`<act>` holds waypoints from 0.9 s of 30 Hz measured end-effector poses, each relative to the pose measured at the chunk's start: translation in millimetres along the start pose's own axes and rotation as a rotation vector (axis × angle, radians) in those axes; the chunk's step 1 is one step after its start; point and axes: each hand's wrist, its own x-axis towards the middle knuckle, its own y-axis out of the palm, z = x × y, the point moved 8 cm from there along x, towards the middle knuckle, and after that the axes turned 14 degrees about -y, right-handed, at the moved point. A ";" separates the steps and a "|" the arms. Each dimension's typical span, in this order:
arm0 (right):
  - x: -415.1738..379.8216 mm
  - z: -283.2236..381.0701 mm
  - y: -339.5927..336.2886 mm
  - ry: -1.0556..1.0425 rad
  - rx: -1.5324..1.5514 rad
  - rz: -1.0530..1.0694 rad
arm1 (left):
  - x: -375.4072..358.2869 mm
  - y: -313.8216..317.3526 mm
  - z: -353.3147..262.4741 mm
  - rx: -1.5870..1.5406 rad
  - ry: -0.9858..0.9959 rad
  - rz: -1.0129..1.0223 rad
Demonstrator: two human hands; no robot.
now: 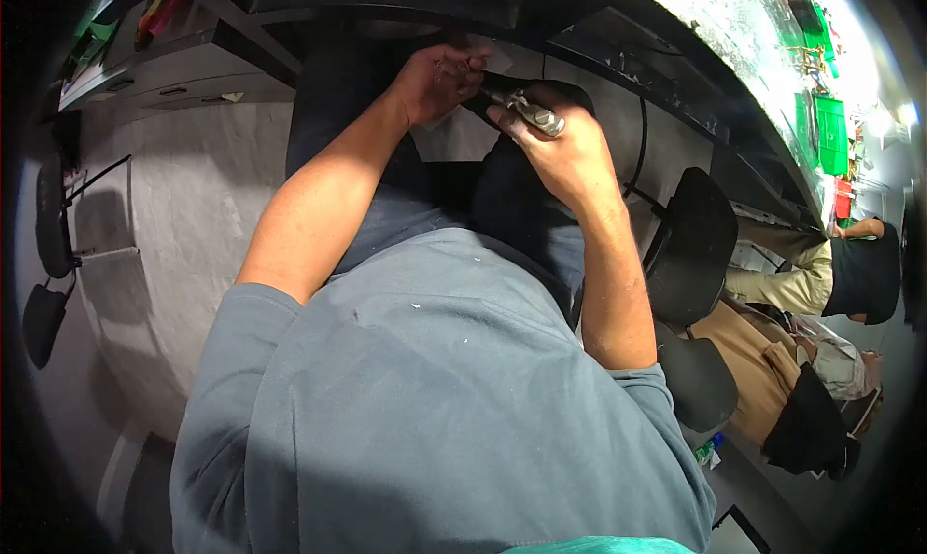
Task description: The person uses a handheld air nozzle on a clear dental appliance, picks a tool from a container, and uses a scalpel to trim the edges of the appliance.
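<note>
My right hand (572, 149) is closed around a silver metal hand tool (543, 121). The tool's rounded, shiny end sticks out between thumb and fingers, and its dark, narrower part points toward my other hand. I cannot make out its exact kind. To the left, my left hand (439, 86) is raised with its fingers curled inward, close to the tool's far end. Whatever those fingers may hold is too small and shadowed to name. Both hands are above my lap, just under the edge of the workbench (618, 64).
Dark bench framing runs above my hands. Drawers (174, 91) stand at the upper left. Black chairs (690, 245) are on my right. Green bins (830, 134) sit on the bright bench top, and other people (787, 279) sit farther along it. A cable (642, 149) hangs beneath the bench.
</note>
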 end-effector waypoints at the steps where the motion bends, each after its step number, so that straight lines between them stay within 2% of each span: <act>1: -0.7 -1.6 0.1 -0.002 -0.026 -0.005 | 0.3 0.4 -0.3 0.035 0.015 -0.008; 9: -3.9 3.1 -0.3 0.006 -0.068 0.011 | -3.1 5.0 -0.2 0.017 0.019 -0.023; 14: -5.0 2.9 -6.6 0.043 -0.151 -0.007 | -0.7 3.1 -4.5 0.149 0.119 -0.089; 18: -6.9 -0.7 -11.1 -0.001 -0.166 -0.074 | -8.5 2.3 -8.6 0.126 0.187 -0.137; 21: -8.3 2.7 -5.7 0.029 -0.177 0.021 | -8.6 -0.1 -9.2 0.156 0.193 -0.120; 24: -8.6 8.1 -7.7 -0.036 -0.161 -0.070 | -7.7 -0.2 -8.7 0.107 0.182 -0.115; 27: -11.6 7.3 -4.7 0.064 -0.174 0.002 | -7.1 -3.4 -6.3 0.061 0.159 -0.122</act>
